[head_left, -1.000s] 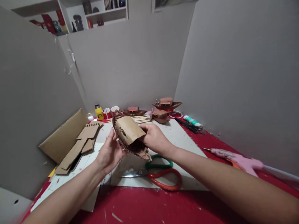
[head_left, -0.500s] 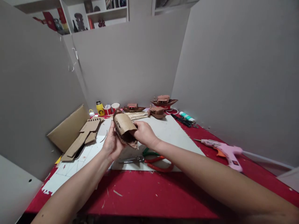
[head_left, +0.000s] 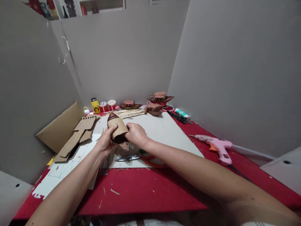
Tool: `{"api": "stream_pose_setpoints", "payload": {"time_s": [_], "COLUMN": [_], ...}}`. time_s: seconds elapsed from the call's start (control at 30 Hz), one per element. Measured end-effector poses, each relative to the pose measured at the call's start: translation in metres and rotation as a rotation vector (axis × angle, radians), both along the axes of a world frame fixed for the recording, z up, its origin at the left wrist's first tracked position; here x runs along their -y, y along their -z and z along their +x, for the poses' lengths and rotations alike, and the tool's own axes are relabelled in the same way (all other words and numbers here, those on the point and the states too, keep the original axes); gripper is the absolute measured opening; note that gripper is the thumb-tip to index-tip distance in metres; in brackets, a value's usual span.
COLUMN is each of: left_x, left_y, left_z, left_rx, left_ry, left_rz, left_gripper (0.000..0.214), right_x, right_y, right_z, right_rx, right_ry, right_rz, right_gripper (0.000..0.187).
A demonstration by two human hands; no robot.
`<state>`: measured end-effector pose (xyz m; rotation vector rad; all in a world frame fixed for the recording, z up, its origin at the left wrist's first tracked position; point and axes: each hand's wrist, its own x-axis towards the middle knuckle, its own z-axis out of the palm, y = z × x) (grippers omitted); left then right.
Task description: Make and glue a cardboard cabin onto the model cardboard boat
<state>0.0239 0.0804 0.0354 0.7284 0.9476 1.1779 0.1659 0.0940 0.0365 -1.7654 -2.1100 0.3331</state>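
Note:
A small brown model boat (head_left: 118,128) with a curved tan cardboard roof is held up over the white board (head_left: 181,141). My left hand (head_left: 107,141) grips it from the left, thumb lying on the roof. At the roof's right edge my right hand (head_left: 136,134) is closed, its fingertips hidden by the roof and boat. Below the hands lie scissors (head_left: 128,158), their red and green handles partly behind my right forearm.
Cut cardboard pieces (head_left: 80,135) lie at the left. Finished-looking model boats (head_left: 154,109), thin sticks (head_left: 127,112), paper cups (head_left: 111,105) and a yellow bottle (head_left: 95,106) stand along the back. A pink glue gun (head_left: 219,147) rests at the right on the red tablecloth (head_left: 141,191).
The boat has turned more upright in my hands, showing its far end. My left thumb has come onto the roof. The whole view has shifted slightly.

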Motion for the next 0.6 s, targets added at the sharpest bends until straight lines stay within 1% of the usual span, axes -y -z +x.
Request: {"api": "stream_pose_setpoints", "payload": {"time_s": [0.23,0.3,0.4,0.43,0.5,0.57,0.6], "left_x": [-0.003,-0.004,-0.006,-0.007,-0.008,-0.009,-0.009], "left_y": [0.001,0.001,-0.001,-0.002,-0.005,-0.007,-0.008], "left_z": [0.0,-0.002,-0.008,-0.01,-0.014,-0.017,-0.017], "left_rx": [-0.009,-0.005,0.008,0.018,0.05,0.089,0.107], "left_ry": [0.0,0.011,0.019,0.016,0.01,0.013,0.016], "left_rz": [-0.004,-0.006,-0.018,-0.019,-0.013,-0.001,0.004], "left_gripper": [0.038,0.035,0.031,0.03,0.029,0.031,0.032], "right_x": [-0.001,-0.002,0.003,0.008,0.024,0.05,0.065], "right_y": [0.002,0.003,0.005,0.004,0.0,-0.008,-0.012], "right_z": [0.004,0.007,0.016,0.02,0.027,0.034,0.037], "right_rx": [-0.12,-0.194,-0.352,-0.416,-0.55,-0.686,-0.742], "right_ry": [-0.05,-0.082,-0.13,-0.15,-0.203,-0.285,-0.333], "right_rz": [-0.013,-0.013,0.005,0.02,0.063,0.106,0.115], "right_gripper": [0.026,0.026,0.032,0.034,0.032,0.026,0.026]}}
